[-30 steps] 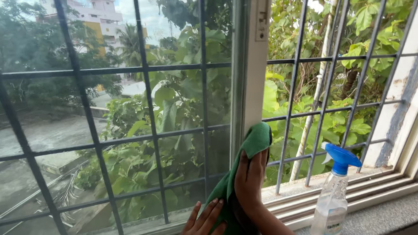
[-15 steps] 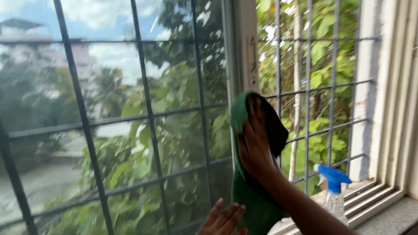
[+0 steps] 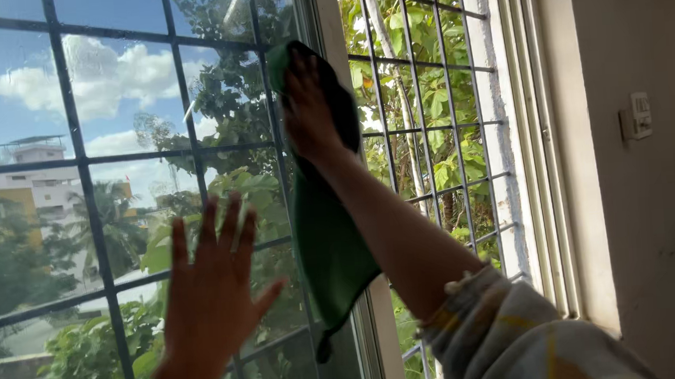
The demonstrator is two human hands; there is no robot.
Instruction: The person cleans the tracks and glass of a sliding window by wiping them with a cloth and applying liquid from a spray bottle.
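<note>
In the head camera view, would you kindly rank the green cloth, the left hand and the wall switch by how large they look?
1. green cloth
2. left hand, close behind; it may be nearer the camera, so this order is unsure.
3. wall switch, clearly smallest.

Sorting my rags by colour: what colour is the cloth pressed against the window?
Green; the cloth shows best in the head view.

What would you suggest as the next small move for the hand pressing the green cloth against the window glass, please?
Probably drag the right hand and its green microfibre cloth downwards along the glass pane, since the cloth sits near the pane's upper part, beside the white window frame, while the left hand lies flat on the glass below.
</note>
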